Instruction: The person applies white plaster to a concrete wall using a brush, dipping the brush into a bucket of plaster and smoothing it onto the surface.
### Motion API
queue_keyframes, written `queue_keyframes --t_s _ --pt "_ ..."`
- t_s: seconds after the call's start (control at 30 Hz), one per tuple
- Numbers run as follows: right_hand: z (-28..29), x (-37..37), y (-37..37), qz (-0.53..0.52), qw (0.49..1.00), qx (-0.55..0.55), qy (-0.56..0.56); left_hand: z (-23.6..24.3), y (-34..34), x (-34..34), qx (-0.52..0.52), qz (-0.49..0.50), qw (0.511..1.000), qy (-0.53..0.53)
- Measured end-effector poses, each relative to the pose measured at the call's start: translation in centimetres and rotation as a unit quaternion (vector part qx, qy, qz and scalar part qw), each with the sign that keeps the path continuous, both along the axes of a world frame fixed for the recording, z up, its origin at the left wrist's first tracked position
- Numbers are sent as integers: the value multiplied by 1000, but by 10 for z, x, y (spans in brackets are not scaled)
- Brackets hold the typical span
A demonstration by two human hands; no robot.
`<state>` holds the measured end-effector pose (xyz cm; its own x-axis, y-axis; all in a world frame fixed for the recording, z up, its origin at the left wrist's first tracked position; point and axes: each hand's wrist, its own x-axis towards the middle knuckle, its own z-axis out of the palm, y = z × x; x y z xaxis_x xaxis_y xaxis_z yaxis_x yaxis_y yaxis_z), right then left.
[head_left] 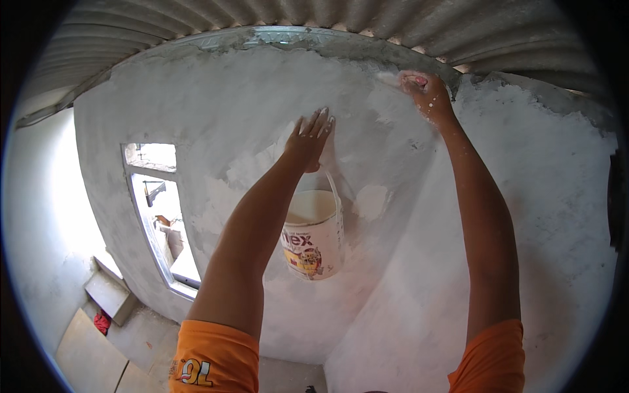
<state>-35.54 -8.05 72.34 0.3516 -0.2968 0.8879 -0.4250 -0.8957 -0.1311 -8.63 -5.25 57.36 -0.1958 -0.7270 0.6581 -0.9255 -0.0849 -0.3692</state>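
Note:
My left hand point(310, 136) lies against the grey plastered wall point(242, 98) with its fingers stretched upward and white smears on the fingertips. From its thumb side hangs a white plastic bucket point(314, 245) by its handle point(335, 187); the exact hold on the handle is partly hidden. Pale residue coats the bucket's inside, and its front carries a coloured label. Higher up, near the wall's top right corner, my right hand point(427, 95) is closed round what looks like a paintbrush point(389, 78). Its whitish end points left against the wall; the handle is mostly hidden. White drops spot this hand.
Corrugated roofing point(367, 19) runs just above the wall's rough top edge. A narrow window point(157, 216) opens at left. The adjoining wall point(544, 196) at right is whiter. Low at left are a box-like block point(110, 295), a red cloth point(101, 322) and flat boards point(88, 354).

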Motion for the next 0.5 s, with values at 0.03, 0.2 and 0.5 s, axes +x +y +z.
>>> queue_keyframes --t_s 0.03,0.2,0.5 --pt "-1 -7 -8 -20 999 -35 27 -11 -6 -5 7 -6 999 32" --pt "-16 8 -2 -50 982 -67 167 -44 -31 -5 -13 16 995 100" --pt "-8 28 -18 -101 969 -165 154 -33 -31 -18 2 -25 991 135"
